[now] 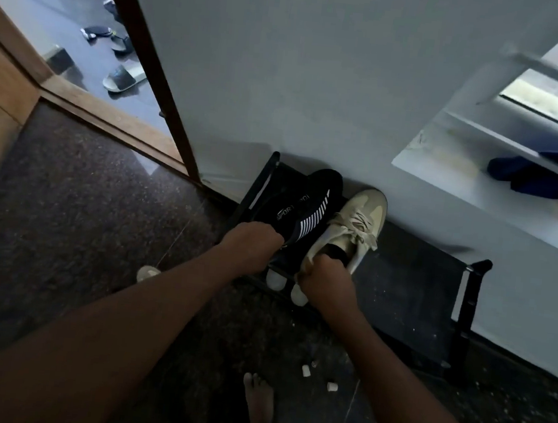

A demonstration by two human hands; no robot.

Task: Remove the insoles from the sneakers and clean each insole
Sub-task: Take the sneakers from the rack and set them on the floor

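Curled left hand (252,248) grips black knit sneaker (301,201); right hand (326,282) clutches cream laced sneaker (361,216).

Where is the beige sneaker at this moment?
Head view, just right of centre: the beige sneaker is on the black shoe rack, toe toward the white wall, right beside the black sneaker. The right hand grips its heel.

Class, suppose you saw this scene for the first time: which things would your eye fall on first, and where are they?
At centre, the left hand grips the heel of a black sneaker with white stripes, and the right hand grips the heel of a cream sneaker beside it. Both are at a low black shoe rack against the white wall. Slippers lie scattered at upper left.
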